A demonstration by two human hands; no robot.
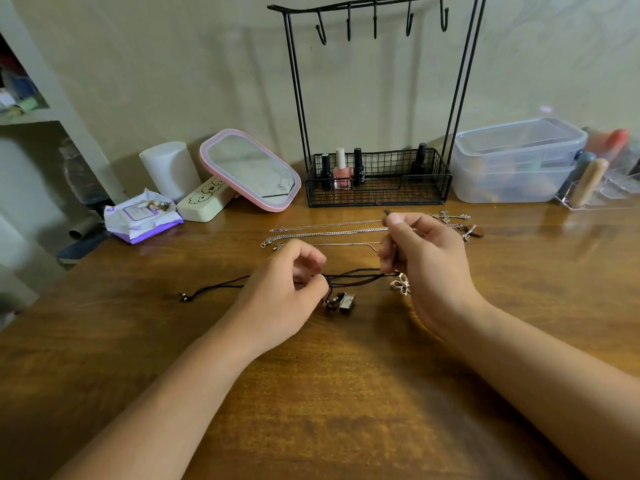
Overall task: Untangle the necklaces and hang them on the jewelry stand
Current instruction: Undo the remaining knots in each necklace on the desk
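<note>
dark cord necklaces [349,276] tangled on table, silver chains [325,230] behind, stand [377,181] hooks bare

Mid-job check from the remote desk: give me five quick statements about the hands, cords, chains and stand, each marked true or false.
1. Both hands pinch the dark cord necklace. True: left hand and right hand each grip it.
2. A necklace already hangs on the jewelry stand. False: its hooks are bare.
3. The silver chains lie on the table behind the hands. True.
4. The stand's wire basket holds rings. False: it holds nail polish bottles.
5. The pink-framed mirror stands right of the stand. False: it is to the left.
</note>
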